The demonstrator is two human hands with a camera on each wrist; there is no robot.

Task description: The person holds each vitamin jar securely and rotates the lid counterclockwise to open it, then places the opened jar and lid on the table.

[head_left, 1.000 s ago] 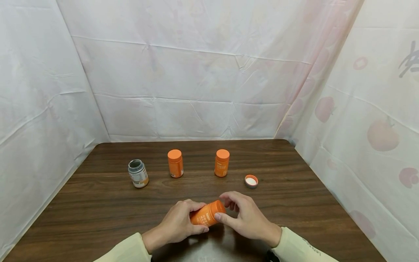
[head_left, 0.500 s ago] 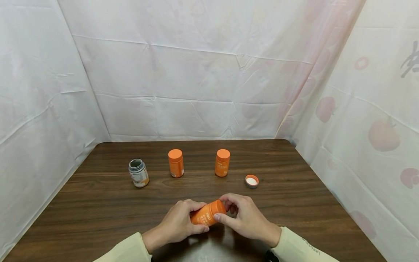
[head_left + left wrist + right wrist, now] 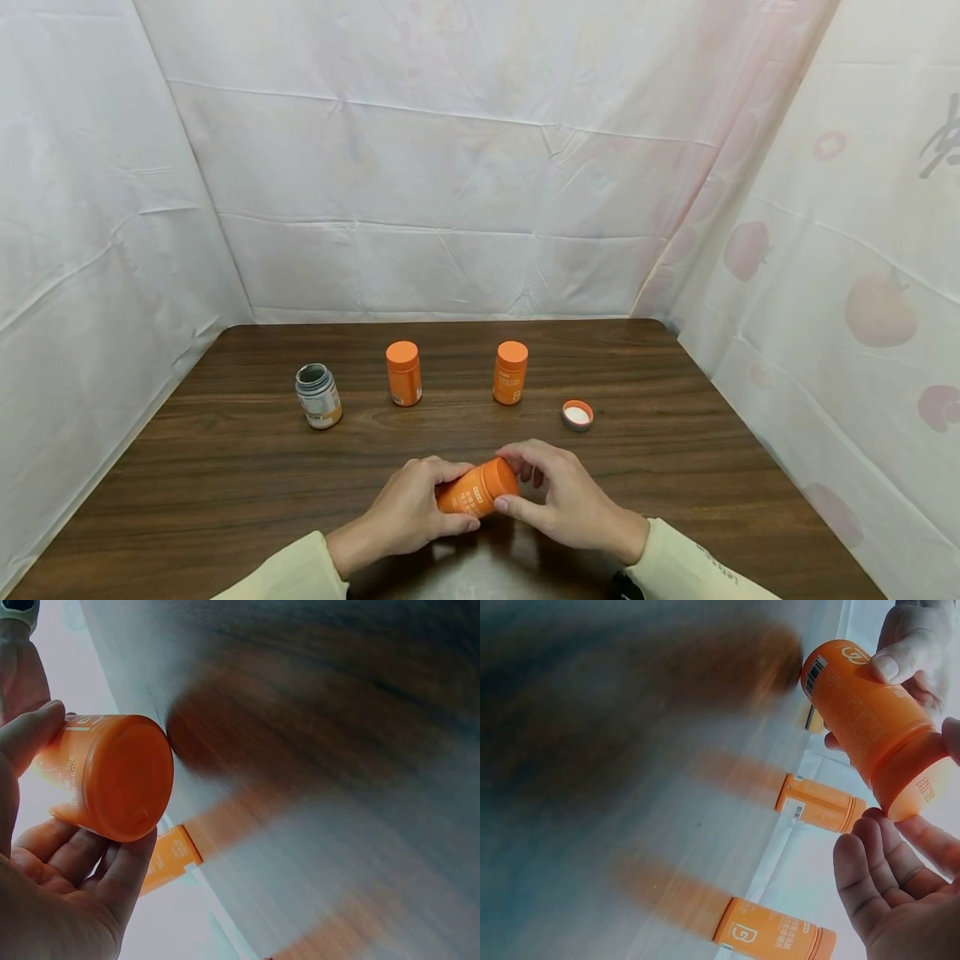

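My left hand (image 3: pixel 405 510) grips an orange supplement bottle (image 3: pixel 467 495) round its body. The bottle leans with its screw cap (image 3: pixel 500 477) up to the right; its base (image 3: pixel 129 778) faces the left wrist camera and is near the tabletop. Thumb and fingertips of my right hand (image 3: pixel 566 500) pinch the cap's rim from either side. Seen from the right wrist, the cap (image 3: pixel 915 776) sits on the bottle's neck, with fingertips (image 3: pixel 877 817) at its edge. White lettering and a barcode (image 3: pixel 815 675) mark the bottle's body.
Two capped orange bottles, a left one (image 3: pixel 404 375) and a right one (image 3: pixel 510 375), stand toward the back of the wooden table (image 3: pixel 225 467). An uncapped grey-white bottle (image 3: pixel 318 398) is at the left. One loose cap (image 3: pixel 577 415) lies inside-up at the right. White sheeting (image 3: pixel 450 167) surrounds the table.
My right hand has shifted slightly on the cap, its thumb and fingertips moving a little round the rim. The left hand and the bottle body stay in place.
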